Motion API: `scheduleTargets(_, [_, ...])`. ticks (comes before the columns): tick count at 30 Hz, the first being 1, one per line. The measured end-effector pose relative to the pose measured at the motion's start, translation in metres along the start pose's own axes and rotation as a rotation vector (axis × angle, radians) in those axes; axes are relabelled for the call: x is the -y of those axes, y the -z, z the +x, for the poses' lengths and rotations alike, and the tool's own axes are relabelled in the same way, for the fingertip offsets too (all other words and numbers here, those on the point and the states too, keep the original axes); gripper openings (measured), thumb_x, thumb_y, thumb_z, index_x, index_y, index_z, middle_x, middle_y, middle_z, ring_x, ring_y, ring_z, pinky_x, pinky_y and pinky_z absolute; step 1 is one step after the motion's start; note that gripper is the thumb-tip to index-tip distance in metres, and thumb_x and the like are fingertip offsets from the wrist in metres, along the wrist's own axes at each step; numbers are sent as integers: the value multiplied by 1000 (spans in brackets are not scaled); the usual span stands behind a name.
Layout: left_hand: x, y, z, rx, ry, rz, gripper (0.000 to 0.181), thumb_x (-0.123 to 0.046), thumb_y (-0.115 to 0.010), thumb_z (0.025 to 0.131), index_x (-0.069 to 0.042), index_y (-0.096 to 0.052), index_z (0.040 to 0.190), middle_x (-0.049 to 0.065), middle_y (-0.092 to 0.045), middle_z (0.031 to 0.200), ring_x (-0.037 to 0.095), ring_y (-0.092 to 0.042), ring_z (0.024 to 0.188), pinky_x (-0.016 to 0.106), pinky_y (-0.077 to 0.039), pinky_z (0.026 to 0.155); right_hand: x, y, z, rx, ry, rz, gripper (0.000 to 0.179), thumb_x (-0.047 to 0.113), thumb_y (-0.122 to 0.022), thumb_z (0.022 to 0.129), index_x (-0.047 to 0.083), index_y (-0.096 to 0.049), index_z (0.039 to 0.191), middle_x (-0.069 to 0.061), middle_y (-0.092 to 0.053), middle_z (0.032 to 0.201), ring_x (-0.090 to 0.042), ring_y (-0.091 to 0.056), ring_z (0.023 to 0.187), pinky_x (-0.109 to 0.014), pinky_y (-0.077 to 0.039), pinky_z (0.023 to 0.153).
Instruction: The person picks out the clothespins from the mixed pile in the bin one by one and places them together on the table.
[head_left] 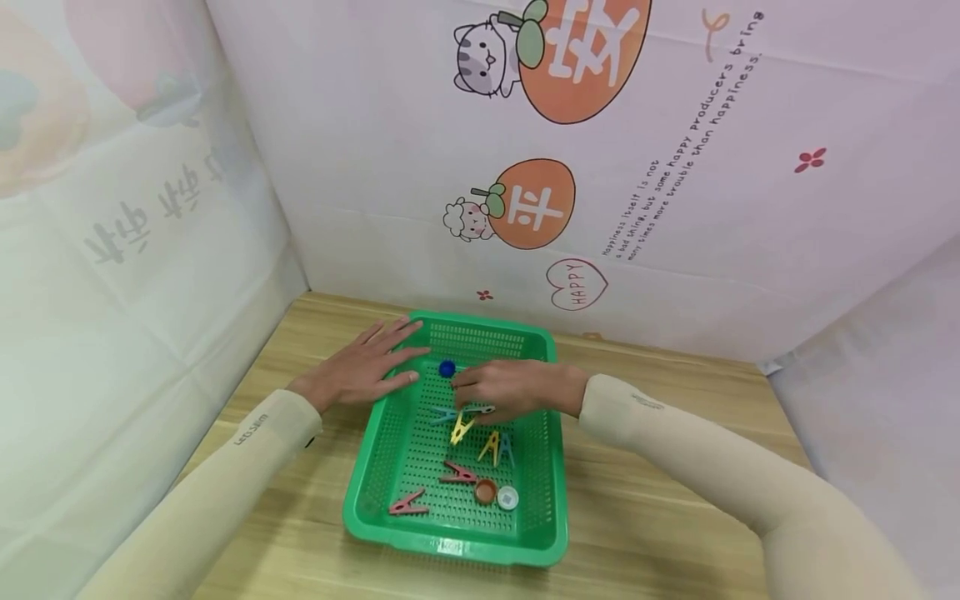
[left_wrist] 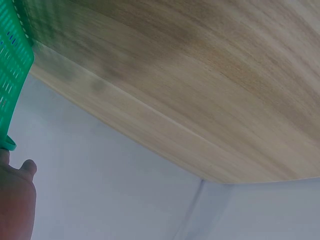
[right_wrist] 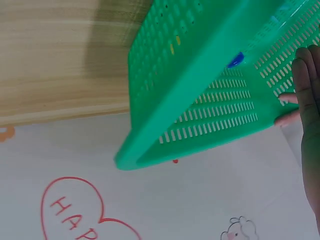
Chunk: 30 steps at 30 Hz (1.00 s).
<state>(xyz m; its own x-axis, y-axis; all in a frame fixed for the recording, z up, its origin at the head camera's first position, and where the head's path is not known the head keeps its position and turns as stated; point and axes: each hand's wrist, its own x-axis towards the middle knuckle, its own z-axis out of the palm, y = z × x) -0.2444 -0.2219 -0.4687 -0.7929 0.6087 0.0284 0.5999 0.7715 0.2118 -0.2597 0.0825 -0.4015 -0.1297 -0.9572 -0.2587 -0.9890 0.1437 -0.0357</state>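
Observation:
A green plastic basket (head_left: 561, 500) sits on the wooden table. My left hand (head_left: 363, 367) rests on its left rim with the fingers spread over the edge. Inside the basket, my right hand (head_left: 510, 387) reaches down, palm low, close to a blue bottle cap (head_left: 447, 368); its fingers look fairly straight, with their tips partly hidden. Beside and below that hand lie a light blue clothespin (head_left: 442, 415) and a yellow clothespin (head_left: 461, 428). Nearer the front are another yellow clothespin (head_left: 490, 447), a blue clothespin (head_left: 506, 448) and a pink clothespin (head_left: 459, 473).
Another pink clothespin (head_left: 408, 503) lies at the basket's front left. A brown cap (head_left: 485, 492) and a white cap (head_left: 507, 498) sit side by side at the front right. Behind the wooden table (head_left: 645, 533) hangs a printed white cloth (head_left: 420, 208).

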Motion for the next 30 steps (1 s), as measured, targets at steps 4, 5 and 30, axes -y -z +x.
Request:
scheduleTargets(4, [-1, 1, 0, -4, 1, -9, 61, -55, -46, 114, -24, -48, 166, 6, -13, 185, 33, -7, 172, 61, -9, 139, -1, -1, -10, -38, -10, 9, 31, 27, -80, 102, 14, -74, 130, -7, -71, 142, -21, -69, 132, -34, -61, 106])
scheduleTargets(5, [-1, 2, 0, -5, 1, -12, 61, -54, -46, 114, -23, -49, 166, 7, -14, 185, 33, -7, 172, 61, -9, 139, -1, -1, -13, -52, -16, 15, 30, 26, -80, 102, 14, -74, 129, -6, -72, 139, -20, -70, 129, -33, -61, 105])
scheduleTargets(30, [-1, -1, -1, -34, -13, -10, 60, -51, -49, 113, -20, -51, 165, 10, -17, 184, 37, -11, 171, 64, -11, 137, -10, -7, -86, -314, -130, 130, 27, 22, -84, 98, 7, -79, 119, -7, -75, 115, -17, -73, 105, -32, -65, 92])
